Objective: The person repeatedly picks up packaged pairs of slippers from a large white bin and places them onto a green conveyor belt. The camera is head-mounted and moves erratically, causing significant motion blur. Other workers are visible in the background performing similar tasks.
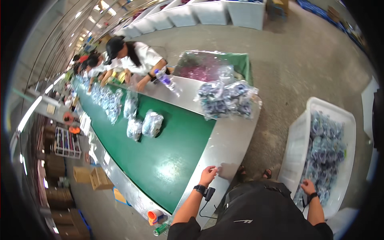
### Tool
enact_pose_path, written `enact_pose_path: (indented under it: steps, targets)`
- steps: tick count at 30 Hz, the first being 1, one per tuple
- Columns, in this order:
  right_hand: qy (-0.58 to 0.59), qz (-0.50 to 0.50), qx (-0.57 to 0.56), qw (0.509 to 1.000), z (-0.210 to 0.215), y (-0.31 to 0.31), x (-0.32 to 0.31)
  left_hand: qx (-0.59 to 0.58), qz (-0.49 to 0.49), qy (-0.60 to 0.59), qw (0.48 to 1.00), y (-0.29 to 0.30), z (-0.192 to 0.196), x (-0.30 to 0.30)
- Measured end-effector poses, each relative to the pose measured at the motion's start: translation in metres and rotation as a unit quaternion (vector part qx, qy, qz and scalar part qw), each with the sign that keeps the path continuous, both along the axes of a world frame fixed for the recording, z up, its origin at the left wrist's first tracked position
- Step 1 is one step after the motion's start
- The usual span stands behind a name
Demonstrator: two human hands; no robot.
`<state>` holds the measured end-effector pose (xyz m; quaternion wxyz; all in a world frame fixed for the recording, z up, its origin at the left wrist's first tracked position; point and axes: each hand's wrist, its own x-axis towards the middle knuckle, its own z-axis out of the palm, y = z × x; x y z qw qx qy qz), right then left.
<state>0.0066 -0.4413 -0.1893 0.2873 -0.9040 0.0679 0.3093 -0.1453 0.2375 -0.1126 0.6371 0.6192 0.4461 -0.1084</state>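
Note:
My left hand (pixel 208 175) rests flat on the steel end rim (pixel 236 140) of a green conveyor belt (pixel 160 152), fingers spread, holding nothing. My right hand (pixel 308 187) reaches down into a white plastic crate (pixel 298 140) at my right and touches the clear bags of small blue parts (pixel 326 150) heaped inside; whether it grips one I cannot tell. A pile of the same bags (pixel 227 100) lies on the steel rim at the belt's far corner. Two filled bags (pixel 145 126) sit on the belt ahead of me.
More bags (pixel 107 102) run along the belt toward several seated workers (pixel 132 56) on its far side. A green bin (pixel 212 64) with bagged parts stands behind the pile. White crates (pixel 192 14) line the back; cardboard boxes (pixel 94 176) sit at the left.

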Motion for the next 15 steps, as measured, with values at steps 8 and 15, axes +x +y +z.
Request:
enact_pose_path:
  steps: [8,15]
  targets:
    - [0.001,-0.046,0.08,0.996,0.055,0.056,0.008,0.253,0.036,-0.056,0.965,0.177,-0.016,0.011]
    - [-0.124,0.03,0.016,0.992,0.099,0.113,0.003,0.503,0.111,-0.029,0.857,0.349,-0.006,0.055]
